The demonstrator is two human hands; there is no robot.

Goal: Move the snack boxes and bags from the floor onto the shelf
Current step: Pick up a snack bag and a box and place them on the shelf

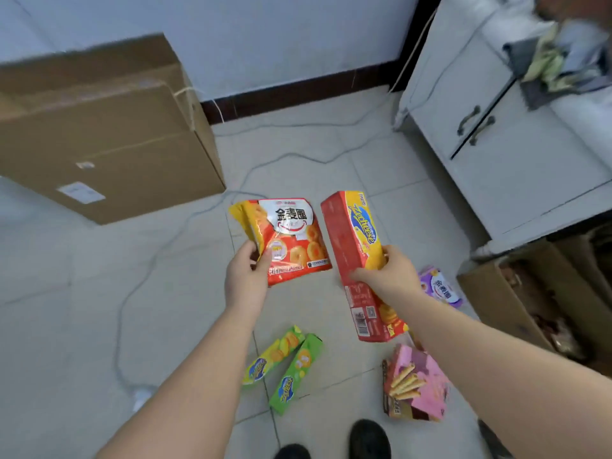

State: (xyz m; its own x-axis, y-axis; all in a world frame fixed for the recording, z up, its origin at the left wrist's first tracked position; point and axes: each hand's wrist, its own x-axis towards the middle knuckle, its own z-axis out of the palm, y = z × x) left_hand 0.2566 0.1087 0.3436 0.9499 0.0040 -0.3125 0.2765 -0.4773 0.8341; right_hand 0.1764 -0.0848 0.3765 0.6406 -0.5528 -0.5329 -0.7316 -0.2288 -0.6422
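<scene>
- Orange-and-red foil of the ring-snack bag is pinched at its lower left edge by the left hand: thumb on the printed face, the other fingers hidden behind, so their spread cannot be told.
- Red cardboard of the cheese-cracker box is clamped about mid-length by the right hand, fingers wrapped across the front panel and pressed close together, thumb out of sight behind.
- Both packs are held in the air above the tiled floor, side by side and apart from each other; neither rests on anything.
- Handling, bag: judged light, soft and air-filled, with slick film; an edge pinch lets it hang and swing, and a hard squeeze could crush the contents. A hold across the top seam or flat under the base should be steadier.
- Handling, box: judged light and stiff, with flat faces that resist the grip; a mid-length hold balances it, though thin card may dent under pressure.
- Floor, remaining items: two green cracker boxes lying side by side, a pink wafer-stick box near the right forearm, and a purple snack bag partly hidden behind that arm.
- Surroundings: a white cabinet stands to the right, a large cardboard carton to the left, an open carton below the cabinet; which surface serves as the shelf cannot be told.
</scene>
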